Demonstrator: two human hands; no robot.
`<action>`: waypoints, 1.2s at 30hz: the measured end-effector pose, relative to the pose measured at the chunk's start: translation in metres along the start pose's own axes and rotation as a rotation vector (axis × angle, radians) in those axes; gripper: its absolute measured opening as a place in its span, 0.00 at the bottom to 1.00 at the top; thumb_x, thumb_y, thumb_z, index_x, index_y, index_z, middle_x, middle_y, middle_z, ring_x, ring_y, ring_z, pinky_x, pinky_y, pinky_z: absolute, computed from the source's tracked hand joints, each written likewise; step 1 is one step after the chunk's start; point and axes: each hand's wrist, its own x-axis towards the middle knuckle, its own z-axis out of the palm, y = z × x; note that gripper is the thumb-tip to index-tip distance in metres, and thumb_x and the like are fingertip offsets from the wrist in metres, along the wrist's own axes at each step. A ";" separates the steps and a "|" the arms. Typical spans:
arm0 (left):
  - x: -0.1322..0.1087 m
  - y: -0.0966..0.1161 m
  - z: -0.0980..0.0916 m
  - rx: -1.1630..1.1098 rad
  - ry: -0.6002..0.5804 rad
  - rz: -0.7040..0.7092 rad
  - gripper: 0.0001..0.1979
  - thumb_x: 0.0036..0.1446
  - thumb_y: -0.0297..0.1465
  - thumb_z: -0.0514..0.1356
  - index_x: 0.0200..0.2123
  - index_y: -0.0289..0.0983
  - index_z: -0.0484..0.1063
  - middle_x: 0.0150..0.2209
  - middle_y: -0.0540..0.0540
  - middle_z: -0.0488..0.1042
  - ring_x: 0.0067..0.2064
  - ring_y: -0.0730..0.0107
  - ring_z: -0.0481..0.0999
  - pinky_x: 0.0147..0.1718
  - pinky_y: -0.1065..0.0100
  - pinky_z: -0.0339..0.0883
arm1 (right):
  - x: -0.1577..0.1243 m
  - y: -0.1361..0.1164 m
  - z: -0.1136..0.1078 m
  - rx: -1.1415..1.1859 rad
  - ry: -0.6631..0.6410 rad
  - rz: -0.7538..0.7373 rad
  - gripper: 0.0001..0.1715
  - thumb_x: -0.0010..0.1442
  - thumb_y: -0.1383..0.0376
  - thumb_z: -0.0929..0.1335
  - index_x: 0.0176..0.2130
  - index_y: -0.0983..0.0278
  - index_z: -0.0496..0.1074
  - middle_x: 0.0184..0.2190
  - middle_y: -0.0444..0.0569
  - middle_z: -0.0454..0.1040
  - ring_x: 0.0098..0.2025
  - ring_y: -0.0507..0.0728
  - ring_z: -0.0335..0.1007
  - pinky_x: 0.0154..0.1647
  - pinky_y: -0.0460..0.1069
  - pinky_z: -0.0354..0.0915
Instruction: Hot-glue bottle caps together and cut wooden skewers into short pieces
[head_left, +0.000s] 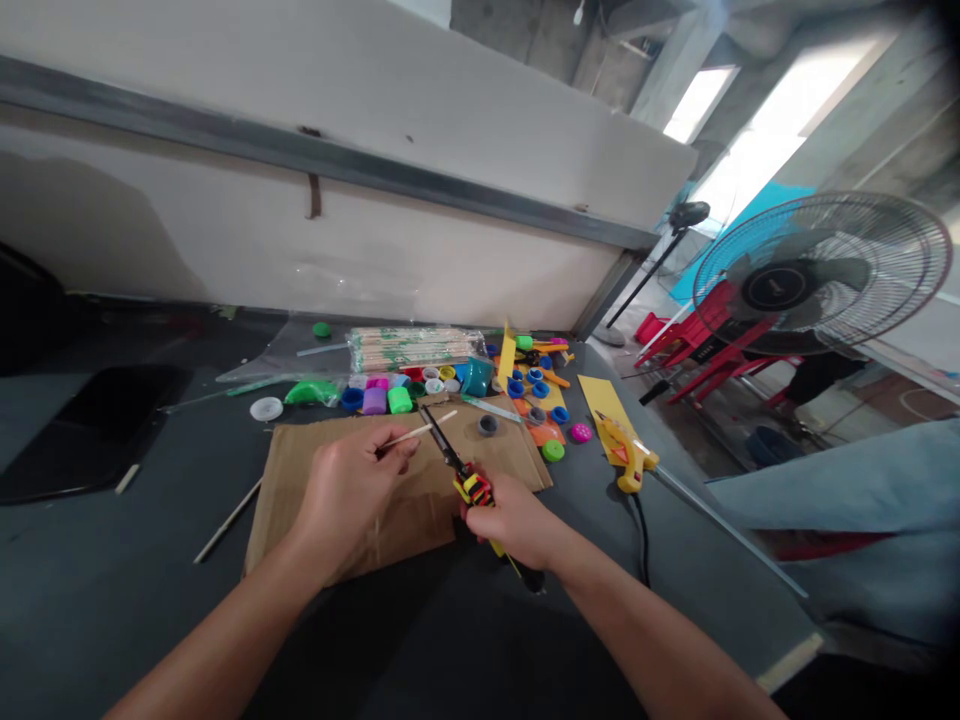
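My left hand (352,495) pinches a thin wooden stick (420,432) between thumb and fingers, above a flat piece of brown cardboard (405,500). My right hand (510,520) grips a cutting tool with a yellow, red and black body (472,490). Its narrow black upper end (442,445) reaches up close to the stick, and I cannot tell if they touch. The lower end of the tool (532,578) sticks out below my right hand.
Coloured bottle caps (536,390) and a bundled pack of wooden sticks (409,348) lie beyond the cardboard. A yellow glue gun (626,452) with a black cord rests on the dark table (135,560) to the right. Further right stand a fan (817,275) and red chairs (705,340).
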 end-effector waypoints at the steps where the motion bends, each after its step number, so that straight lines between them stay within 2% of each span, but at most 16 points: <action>1: 0.001 -0.001 0.000 -0.007 -0.011 -0.007 0.13 0.57 0.40 0.56 0.26 0.41 0.74 0.21 0.54 0.74 0.25 0.70 0.72 0.25 0.69 0.55 | 0.000 -0.002 0.000 -0.018 0.001 -0.001 0.09 0.45 0.71 0.64 0.31 0.63 0.65 0.24 0.40 0.66 0.27 0.51 0.62 0.29 0.45 0.56; 3: 0.003 -0.005 0.001 -0.056 -0.051 -0.024 0.14 0.57 0.40 0.56 0.25 0.40 0.74 0.21 0.53 0.74 0.26 0.70 0.73 0.26 0.69 0.57 | -0.001 -0.005 0.000 -0.049 0.009 0.000 0.08 0.45 0.71 0.63 0.30 0.63 0.64 0.22 0.40 0.64 0.26 0.51 0.60 0.28 0.45 0.56; 6: 0.007 -0.010 0.004 -0.250 -0.119 -0.080 0.14 0.55 0.42 0.56 0.26 0.38 0.74 0.22 0.51 0.74 0.26 0.70 0.74 0.27 0.69 0.62 | -0.001 -0.008 -0.001 -0.074 0.015 0.009 0.07 0.45 0.71 0.63 0.29 0.62 0.63 0.21 0.39 0.64 0.25 0.50 0.58 0.27 0.45 0.55; 10: 0.009 -0.008 0.008 -0.566 -0.192 -0.221 0.14 0.50 0.42 0.60 0.26 0.36 0.73 0.23 0.51 0.72 0.21 0.73 0.69 0.23 0.69 0.66 | 0.000 -0.008 -0.001 -0.098 0.025 0.013 0.07 0.45 0.71 0.64 0.30 0.63 0.63 0.21 0.39 0.63 0.25 0.50 0.58 0.28 0.45 0.55; 12: 0.009 -0.005 0.009 -0.641 -0.182 -0.242 0.14 0.48 0.41 0.61 0.25 0.36 0.71 0.22 0.52 0.71 0.20 0.74 0.67 0.21 0.70 0.65 | 0.001 -0.006 0.000 -0.075 0.022 0.010 0.08 0.45 0.70 0.64 0.30 0.63 0.64 0.22 0.39 0.64 0.26 0.50 0.59 0.29 0.45 0.55; 14: 0.008 -0.003 0.010 -0.614 -0.140 -0.215 0.13 0.49 0.41 0.61 0.24 0.36 0.71 0.21 0.52 0.70 0.20 0.75 0.67 0.21 0.71 0.64 | 0.002 -0.003 0.001 -0.019 0.012 0.013 0.09 0.45 0.70 0.64 0.32 0.63 0.65 0.24 0.40 0.65 0.26 0.51 0.61 0.29 0.45 0.56; 19: 0.004 -0.004 0.007 -0.378 -0.077 -0.102 0.13 0.53 0.40 0.58 0.25 0.37 0.74 0.20 0.52 0.72 0.23 0.72 0.71 0.24 0.71 0.62 | 0.003 0.007 0.002 0.123 -0.050 0.036 0.12 0.46 0.69 0.64 0.35 0.63 0.65 0.27 0.41 0.67 0.27 0.51 0.64 0.27 0.45 0.58; 25: 0.001 -0.003 0.003 -0.107 -0.022 -0.018 0.13 0.56 0.40 0.56 0.28 0.40 0.77 0.20 0.53 0.74 0.25 0.69 0.73 0.25 0.70 0.58 | 0.003 0.013 0.002 0.132 -0.037 0.042 0.13 0.47 0.68 0.64 0.37 0.62 0.64 0.28 0.42 0.68 0.27 0.51 0.65 0.28 0.45 0.58; 32: 0.000 -0.004 0.003 -0.050 -0.007 0.034 0.15 0.57 0.40 0.55 0.28 0.41 0.78 0.21 0.53 0.75 0.25 0.69 0.74 0.24 0.70 0.57 | 0.002 0.006 0.002 0.077 -0.057 0.035 0.10 0.46 0.68 0.64 0.33 0.62 0.63 0.25 0.41 0.65 0.24 0.50 0.62 0.25 0.45 0.56; 36: 0.000 -0.003 0.002 -0.067 -0.018 0.010 0.14 0.56 0.40 0.56 0.26 0.41 0.77 0.20 0.53 0.75 0.24 0.68 0.74 0.24 0.69 0.58 | 0.000 -0.001 0.001 0.025 -0.047 0.025 0.06 0.46 0.69 0.63 0.30 0.62 0.61 0.22 0.39 0.62 0.23 0.50 0.61 0.25 0.45 0.55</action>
